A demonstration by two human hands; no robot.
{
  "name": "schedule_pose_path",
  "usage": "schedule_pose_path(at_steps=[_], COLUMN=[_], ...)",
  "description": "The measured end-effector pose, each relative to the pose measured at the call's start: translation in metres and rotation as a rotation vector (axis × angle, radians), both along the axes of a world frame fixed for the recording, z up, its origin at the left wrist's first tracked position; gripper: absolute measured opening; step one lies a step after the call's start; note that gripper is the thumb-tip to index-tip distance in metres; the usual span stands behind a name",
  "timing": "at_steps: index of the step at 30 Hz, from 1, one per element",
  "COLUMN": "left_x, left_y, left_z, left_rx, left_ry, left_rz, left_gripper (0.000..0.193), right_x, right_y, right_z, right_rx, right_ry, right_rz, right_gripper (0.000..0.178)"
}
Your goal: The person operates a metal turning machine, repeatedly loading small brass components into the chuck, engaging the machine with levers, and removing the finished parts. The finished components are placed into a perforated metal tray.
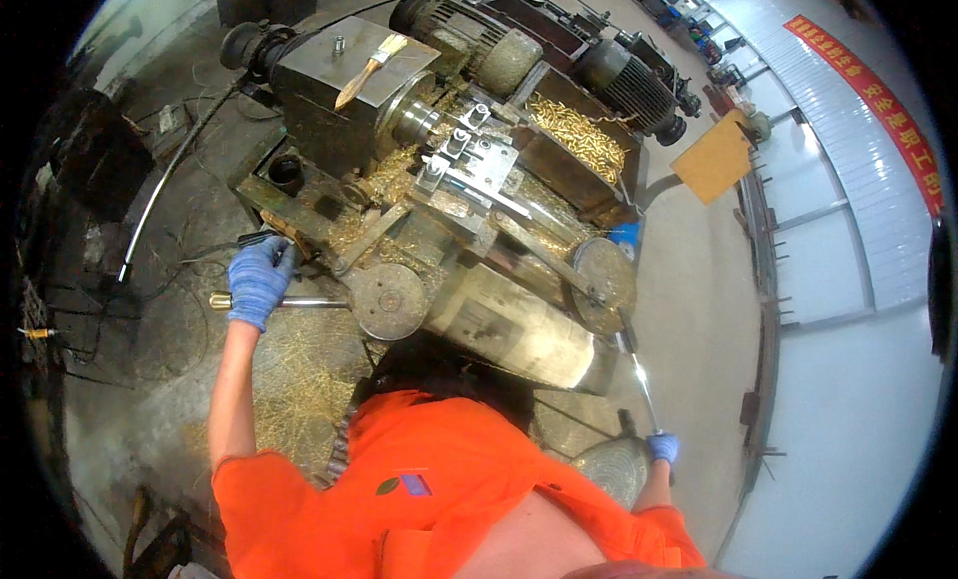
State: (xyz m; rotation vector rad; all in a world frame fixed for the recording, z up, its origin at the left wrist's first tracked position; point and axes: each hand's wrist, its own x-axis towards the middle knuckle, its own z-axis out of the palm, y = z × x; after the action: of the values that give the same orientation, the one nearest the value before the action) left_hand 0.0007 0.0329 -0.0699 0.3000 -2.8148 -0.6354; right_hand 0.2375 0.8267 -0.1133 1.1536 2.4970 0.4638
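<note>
My left hand (259,280), in a blue knit glove, is closed at the left edge of a small lathe-like machine (339,95). A dark, thin piece (255,237) shows at its fingertips, but I cannot make out what is gripped. Below that wrist runs a metal lever (311,303) with a brass-coloured knob, joined to a round disc (387,300). Far to the right, my gloved right hand (663,446) is closed round the end of another long lever (644,385), which comes off a second disc (604,280). Between them sits the tool slide (469,165), strewn with brass chips.
A wooden-handled brush (371,70) lies on the machine's top. Behind the slide, a metal bin (559,155) holds many small brass parts. Electric motors (629,85) stand at the back. A flexible hose (165,185) hangs at left. Brass shavings (294,394) cover the floor below.
</note>
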Motion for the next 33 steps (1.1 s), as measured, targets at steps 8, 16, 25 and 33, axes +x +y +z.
schedule_pose_path(at_steps=[8,16,25,33], left_x=[0.001,0.004,0.002,-0.001], left_y=[-0.001,-0.001,-0.002,-0.003], left_z=[0.001,0.006,0.000,-0.007], left_rx=[-0.013,-0.006,0.027,-0.059], left_ry=[0.013,0.041,0.034,0.086], left_rz=[-0.021,-0.037,-0.032,-0.064], left_gripper=[0.018,0.018,0.020,0.021], right_x=[0.003,0.009,0.026,0.013], right_y=[-0.025,-0.027,-0.006,-0.027], right_z=[0.013,0.006,-0.009,0.001], right_rx=[-0.056,-0.044,-0.052,-0.094], right_ry=[0.055,0.134,0.044,0.013], right_rz=[-0.020,-0.111,-0.060,0.123], right_gripper=[0.032,0.031,0.038,0.038])
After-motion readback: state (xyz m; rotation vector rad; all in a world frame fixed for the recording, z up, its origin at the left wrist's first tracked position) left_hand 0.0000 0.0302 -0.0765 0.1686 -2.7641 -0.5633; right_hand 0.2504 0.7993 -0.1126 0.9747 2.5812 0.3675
